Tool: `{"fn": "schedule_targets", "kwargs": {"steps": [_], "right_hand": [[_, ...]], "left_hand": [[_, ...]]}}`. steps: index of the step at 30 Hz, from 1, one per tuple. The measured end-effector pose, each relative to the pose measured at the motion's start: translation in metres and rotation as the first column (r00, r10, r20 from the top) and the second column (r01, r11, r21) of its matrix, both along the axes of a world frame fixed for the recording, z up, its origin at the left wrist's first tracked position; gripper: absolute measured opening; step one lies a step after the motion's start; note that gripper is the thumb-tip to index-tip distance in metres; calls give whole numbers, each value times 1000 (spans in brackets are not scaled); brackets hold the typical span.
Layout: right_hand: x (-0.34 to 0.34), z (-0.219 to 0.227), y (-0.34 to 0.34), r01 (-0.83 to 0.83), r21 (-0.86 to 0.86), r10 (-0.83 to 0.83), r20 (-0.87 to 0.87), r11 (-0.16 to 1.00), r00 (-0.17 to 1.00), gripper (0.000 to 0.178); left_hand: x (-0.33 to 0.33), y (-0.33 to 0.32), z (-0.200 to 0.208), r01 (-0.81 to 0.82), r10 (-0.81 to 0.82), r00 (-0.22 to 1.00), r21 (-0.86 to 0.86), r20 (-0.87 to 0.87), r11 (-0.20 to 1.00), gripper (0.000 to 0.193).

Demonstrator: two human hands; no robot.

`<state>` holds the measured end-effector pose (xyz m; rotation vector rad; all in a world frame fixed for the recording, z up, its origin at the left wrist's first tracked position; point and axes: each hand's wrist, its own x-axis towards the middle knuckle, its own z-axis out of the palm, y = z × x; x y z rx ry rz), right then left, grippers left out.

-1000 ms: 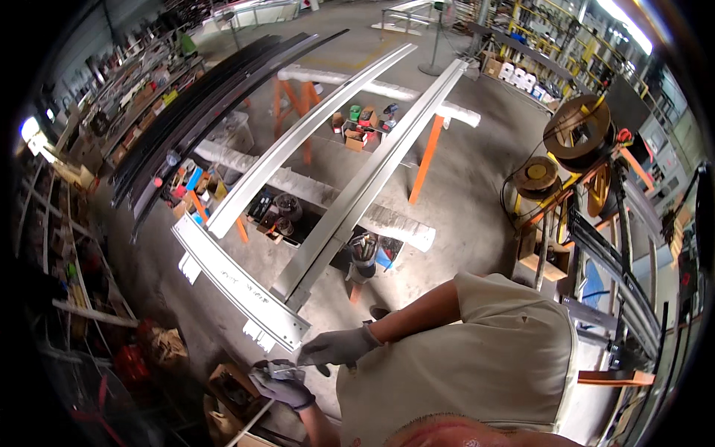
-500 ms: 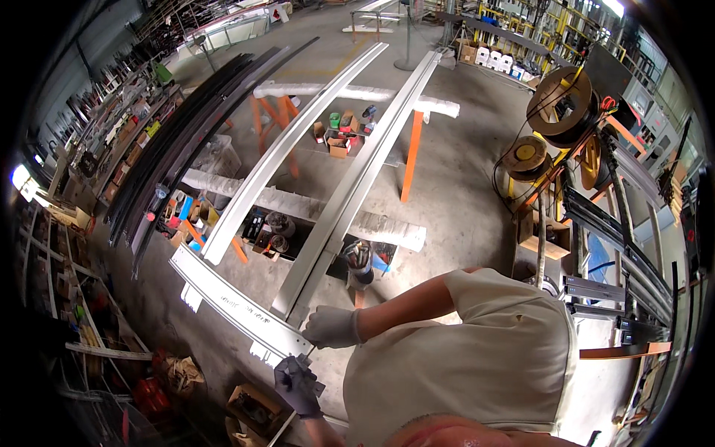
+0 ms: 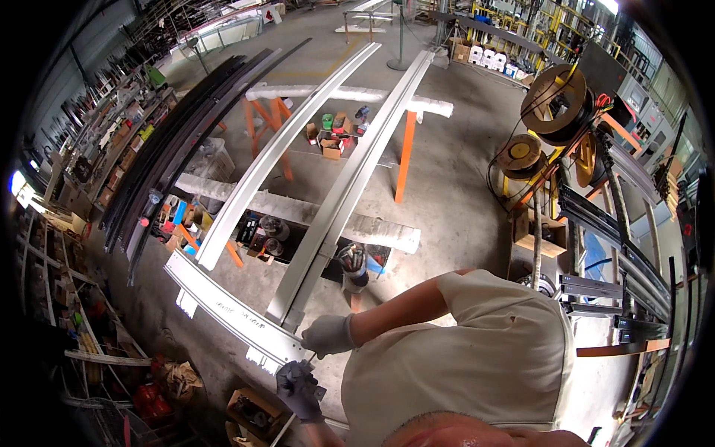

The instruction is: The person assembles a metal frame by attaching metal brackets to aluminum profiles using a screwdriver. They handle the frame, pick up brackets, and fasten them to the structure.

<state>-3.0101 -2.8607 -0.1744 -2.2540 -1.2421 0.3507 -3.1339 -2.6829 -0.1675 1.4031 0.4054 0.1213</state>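
Note:
A long white profile [image 3: 231, 307], with handwriting on its face and notched tabs along its lower edge, lies crosswise in front of me. My right hand [image 3: 328, 336], in a light grey glove, is closed at the profile's right end, around something thin that I cannot make out. Just below it, my left hand [image 3: 299, 390], in a darker grey glove, is closed on a small grey piece [image 3: 319, 392] that sticks out past the fingers. A longer white profile [image 3: 328, 216] reaches away from that end on padded supports.
Another white profile [image 3: 287, 153] lies on the padded crossbars [image 3: 391, 232] of orange trestles [image 3: 404, 156]. Dark profiles [image 3: 190, 134] are stacked at left. A container of rods [image 3: 353, 265] stands near my right arm. Cable reels [image 3: 553, 104] stand at right, an open carton [image 3: 255, 411] below left.
The whole view has shifted slightly, so the profiles sit a little farther left. My left hand has turned slightly and sits a touch lower; both hands stay at the profile's end.

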Motion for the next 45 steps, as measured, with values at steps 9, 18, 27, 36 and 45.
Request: {"fn": "schedule_targets", "kwargs": {"steps": [9, 18, 27, 36, 45], "right_hand": [[-4, 6, -4, -84, -83, 71, -141, 993, 987, 24], [-4, -5, -6, -135, 75, 142, -100, 988, 985, 27], [-4, 9, -13, -19, 128, 36, -132, 992, 991, 26], [-12, 34, -27, 70, 136, -103, 250, 988, 963, 11], [-2, 64, -14, -108, 103, 93, 140, 989, 986, 14]], "left_hand": [[3, -2, -1, -11, 10, 1000, 74, 16, 997, 10], [-2, -5, 0, 9, -11, 999, 50, 46, 999, 10], [-2, -8, -9, -11, 3, 993, 67, 118, 998, 9], [0, -3, 15, 51, -101, 981, 284, 166, 958, 20], [-19, -5, 41, -14, 13, 1000, -107, -12, 994, 34]]}}
